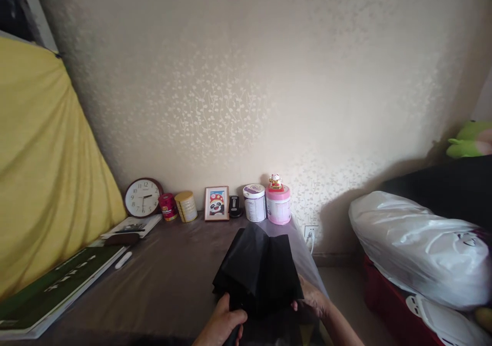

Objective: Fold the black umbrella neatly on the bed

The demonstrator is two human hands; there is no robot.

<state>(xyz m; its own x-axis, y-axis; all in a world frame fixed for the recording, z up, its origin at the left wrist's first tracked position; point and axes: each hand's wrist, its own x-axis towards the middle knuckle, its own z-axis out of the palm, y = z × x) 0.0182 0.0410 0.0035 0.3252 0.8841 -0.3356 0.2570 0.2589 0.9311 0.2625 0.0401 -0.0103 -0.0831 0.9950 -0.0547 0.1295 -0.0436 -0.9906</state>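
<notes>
A black folding umbrella, its loose cloth panels bunched and partly spread, is held over the near right part of the table. My left hand is closed around its dark handle end at the bottom, thumb on top. At the right edge of the cloth, my right hand pinches the fabric; most of its fingers are hidden behind the panel. The umbrella's shaft is hidden by the cloth.
The dark-covered table meets the wall. Along its back stand a clock, a red can, a yellow-lidded jar, a panda picture and two tubs. A green book lies left; a white bag sits right.
</notes>
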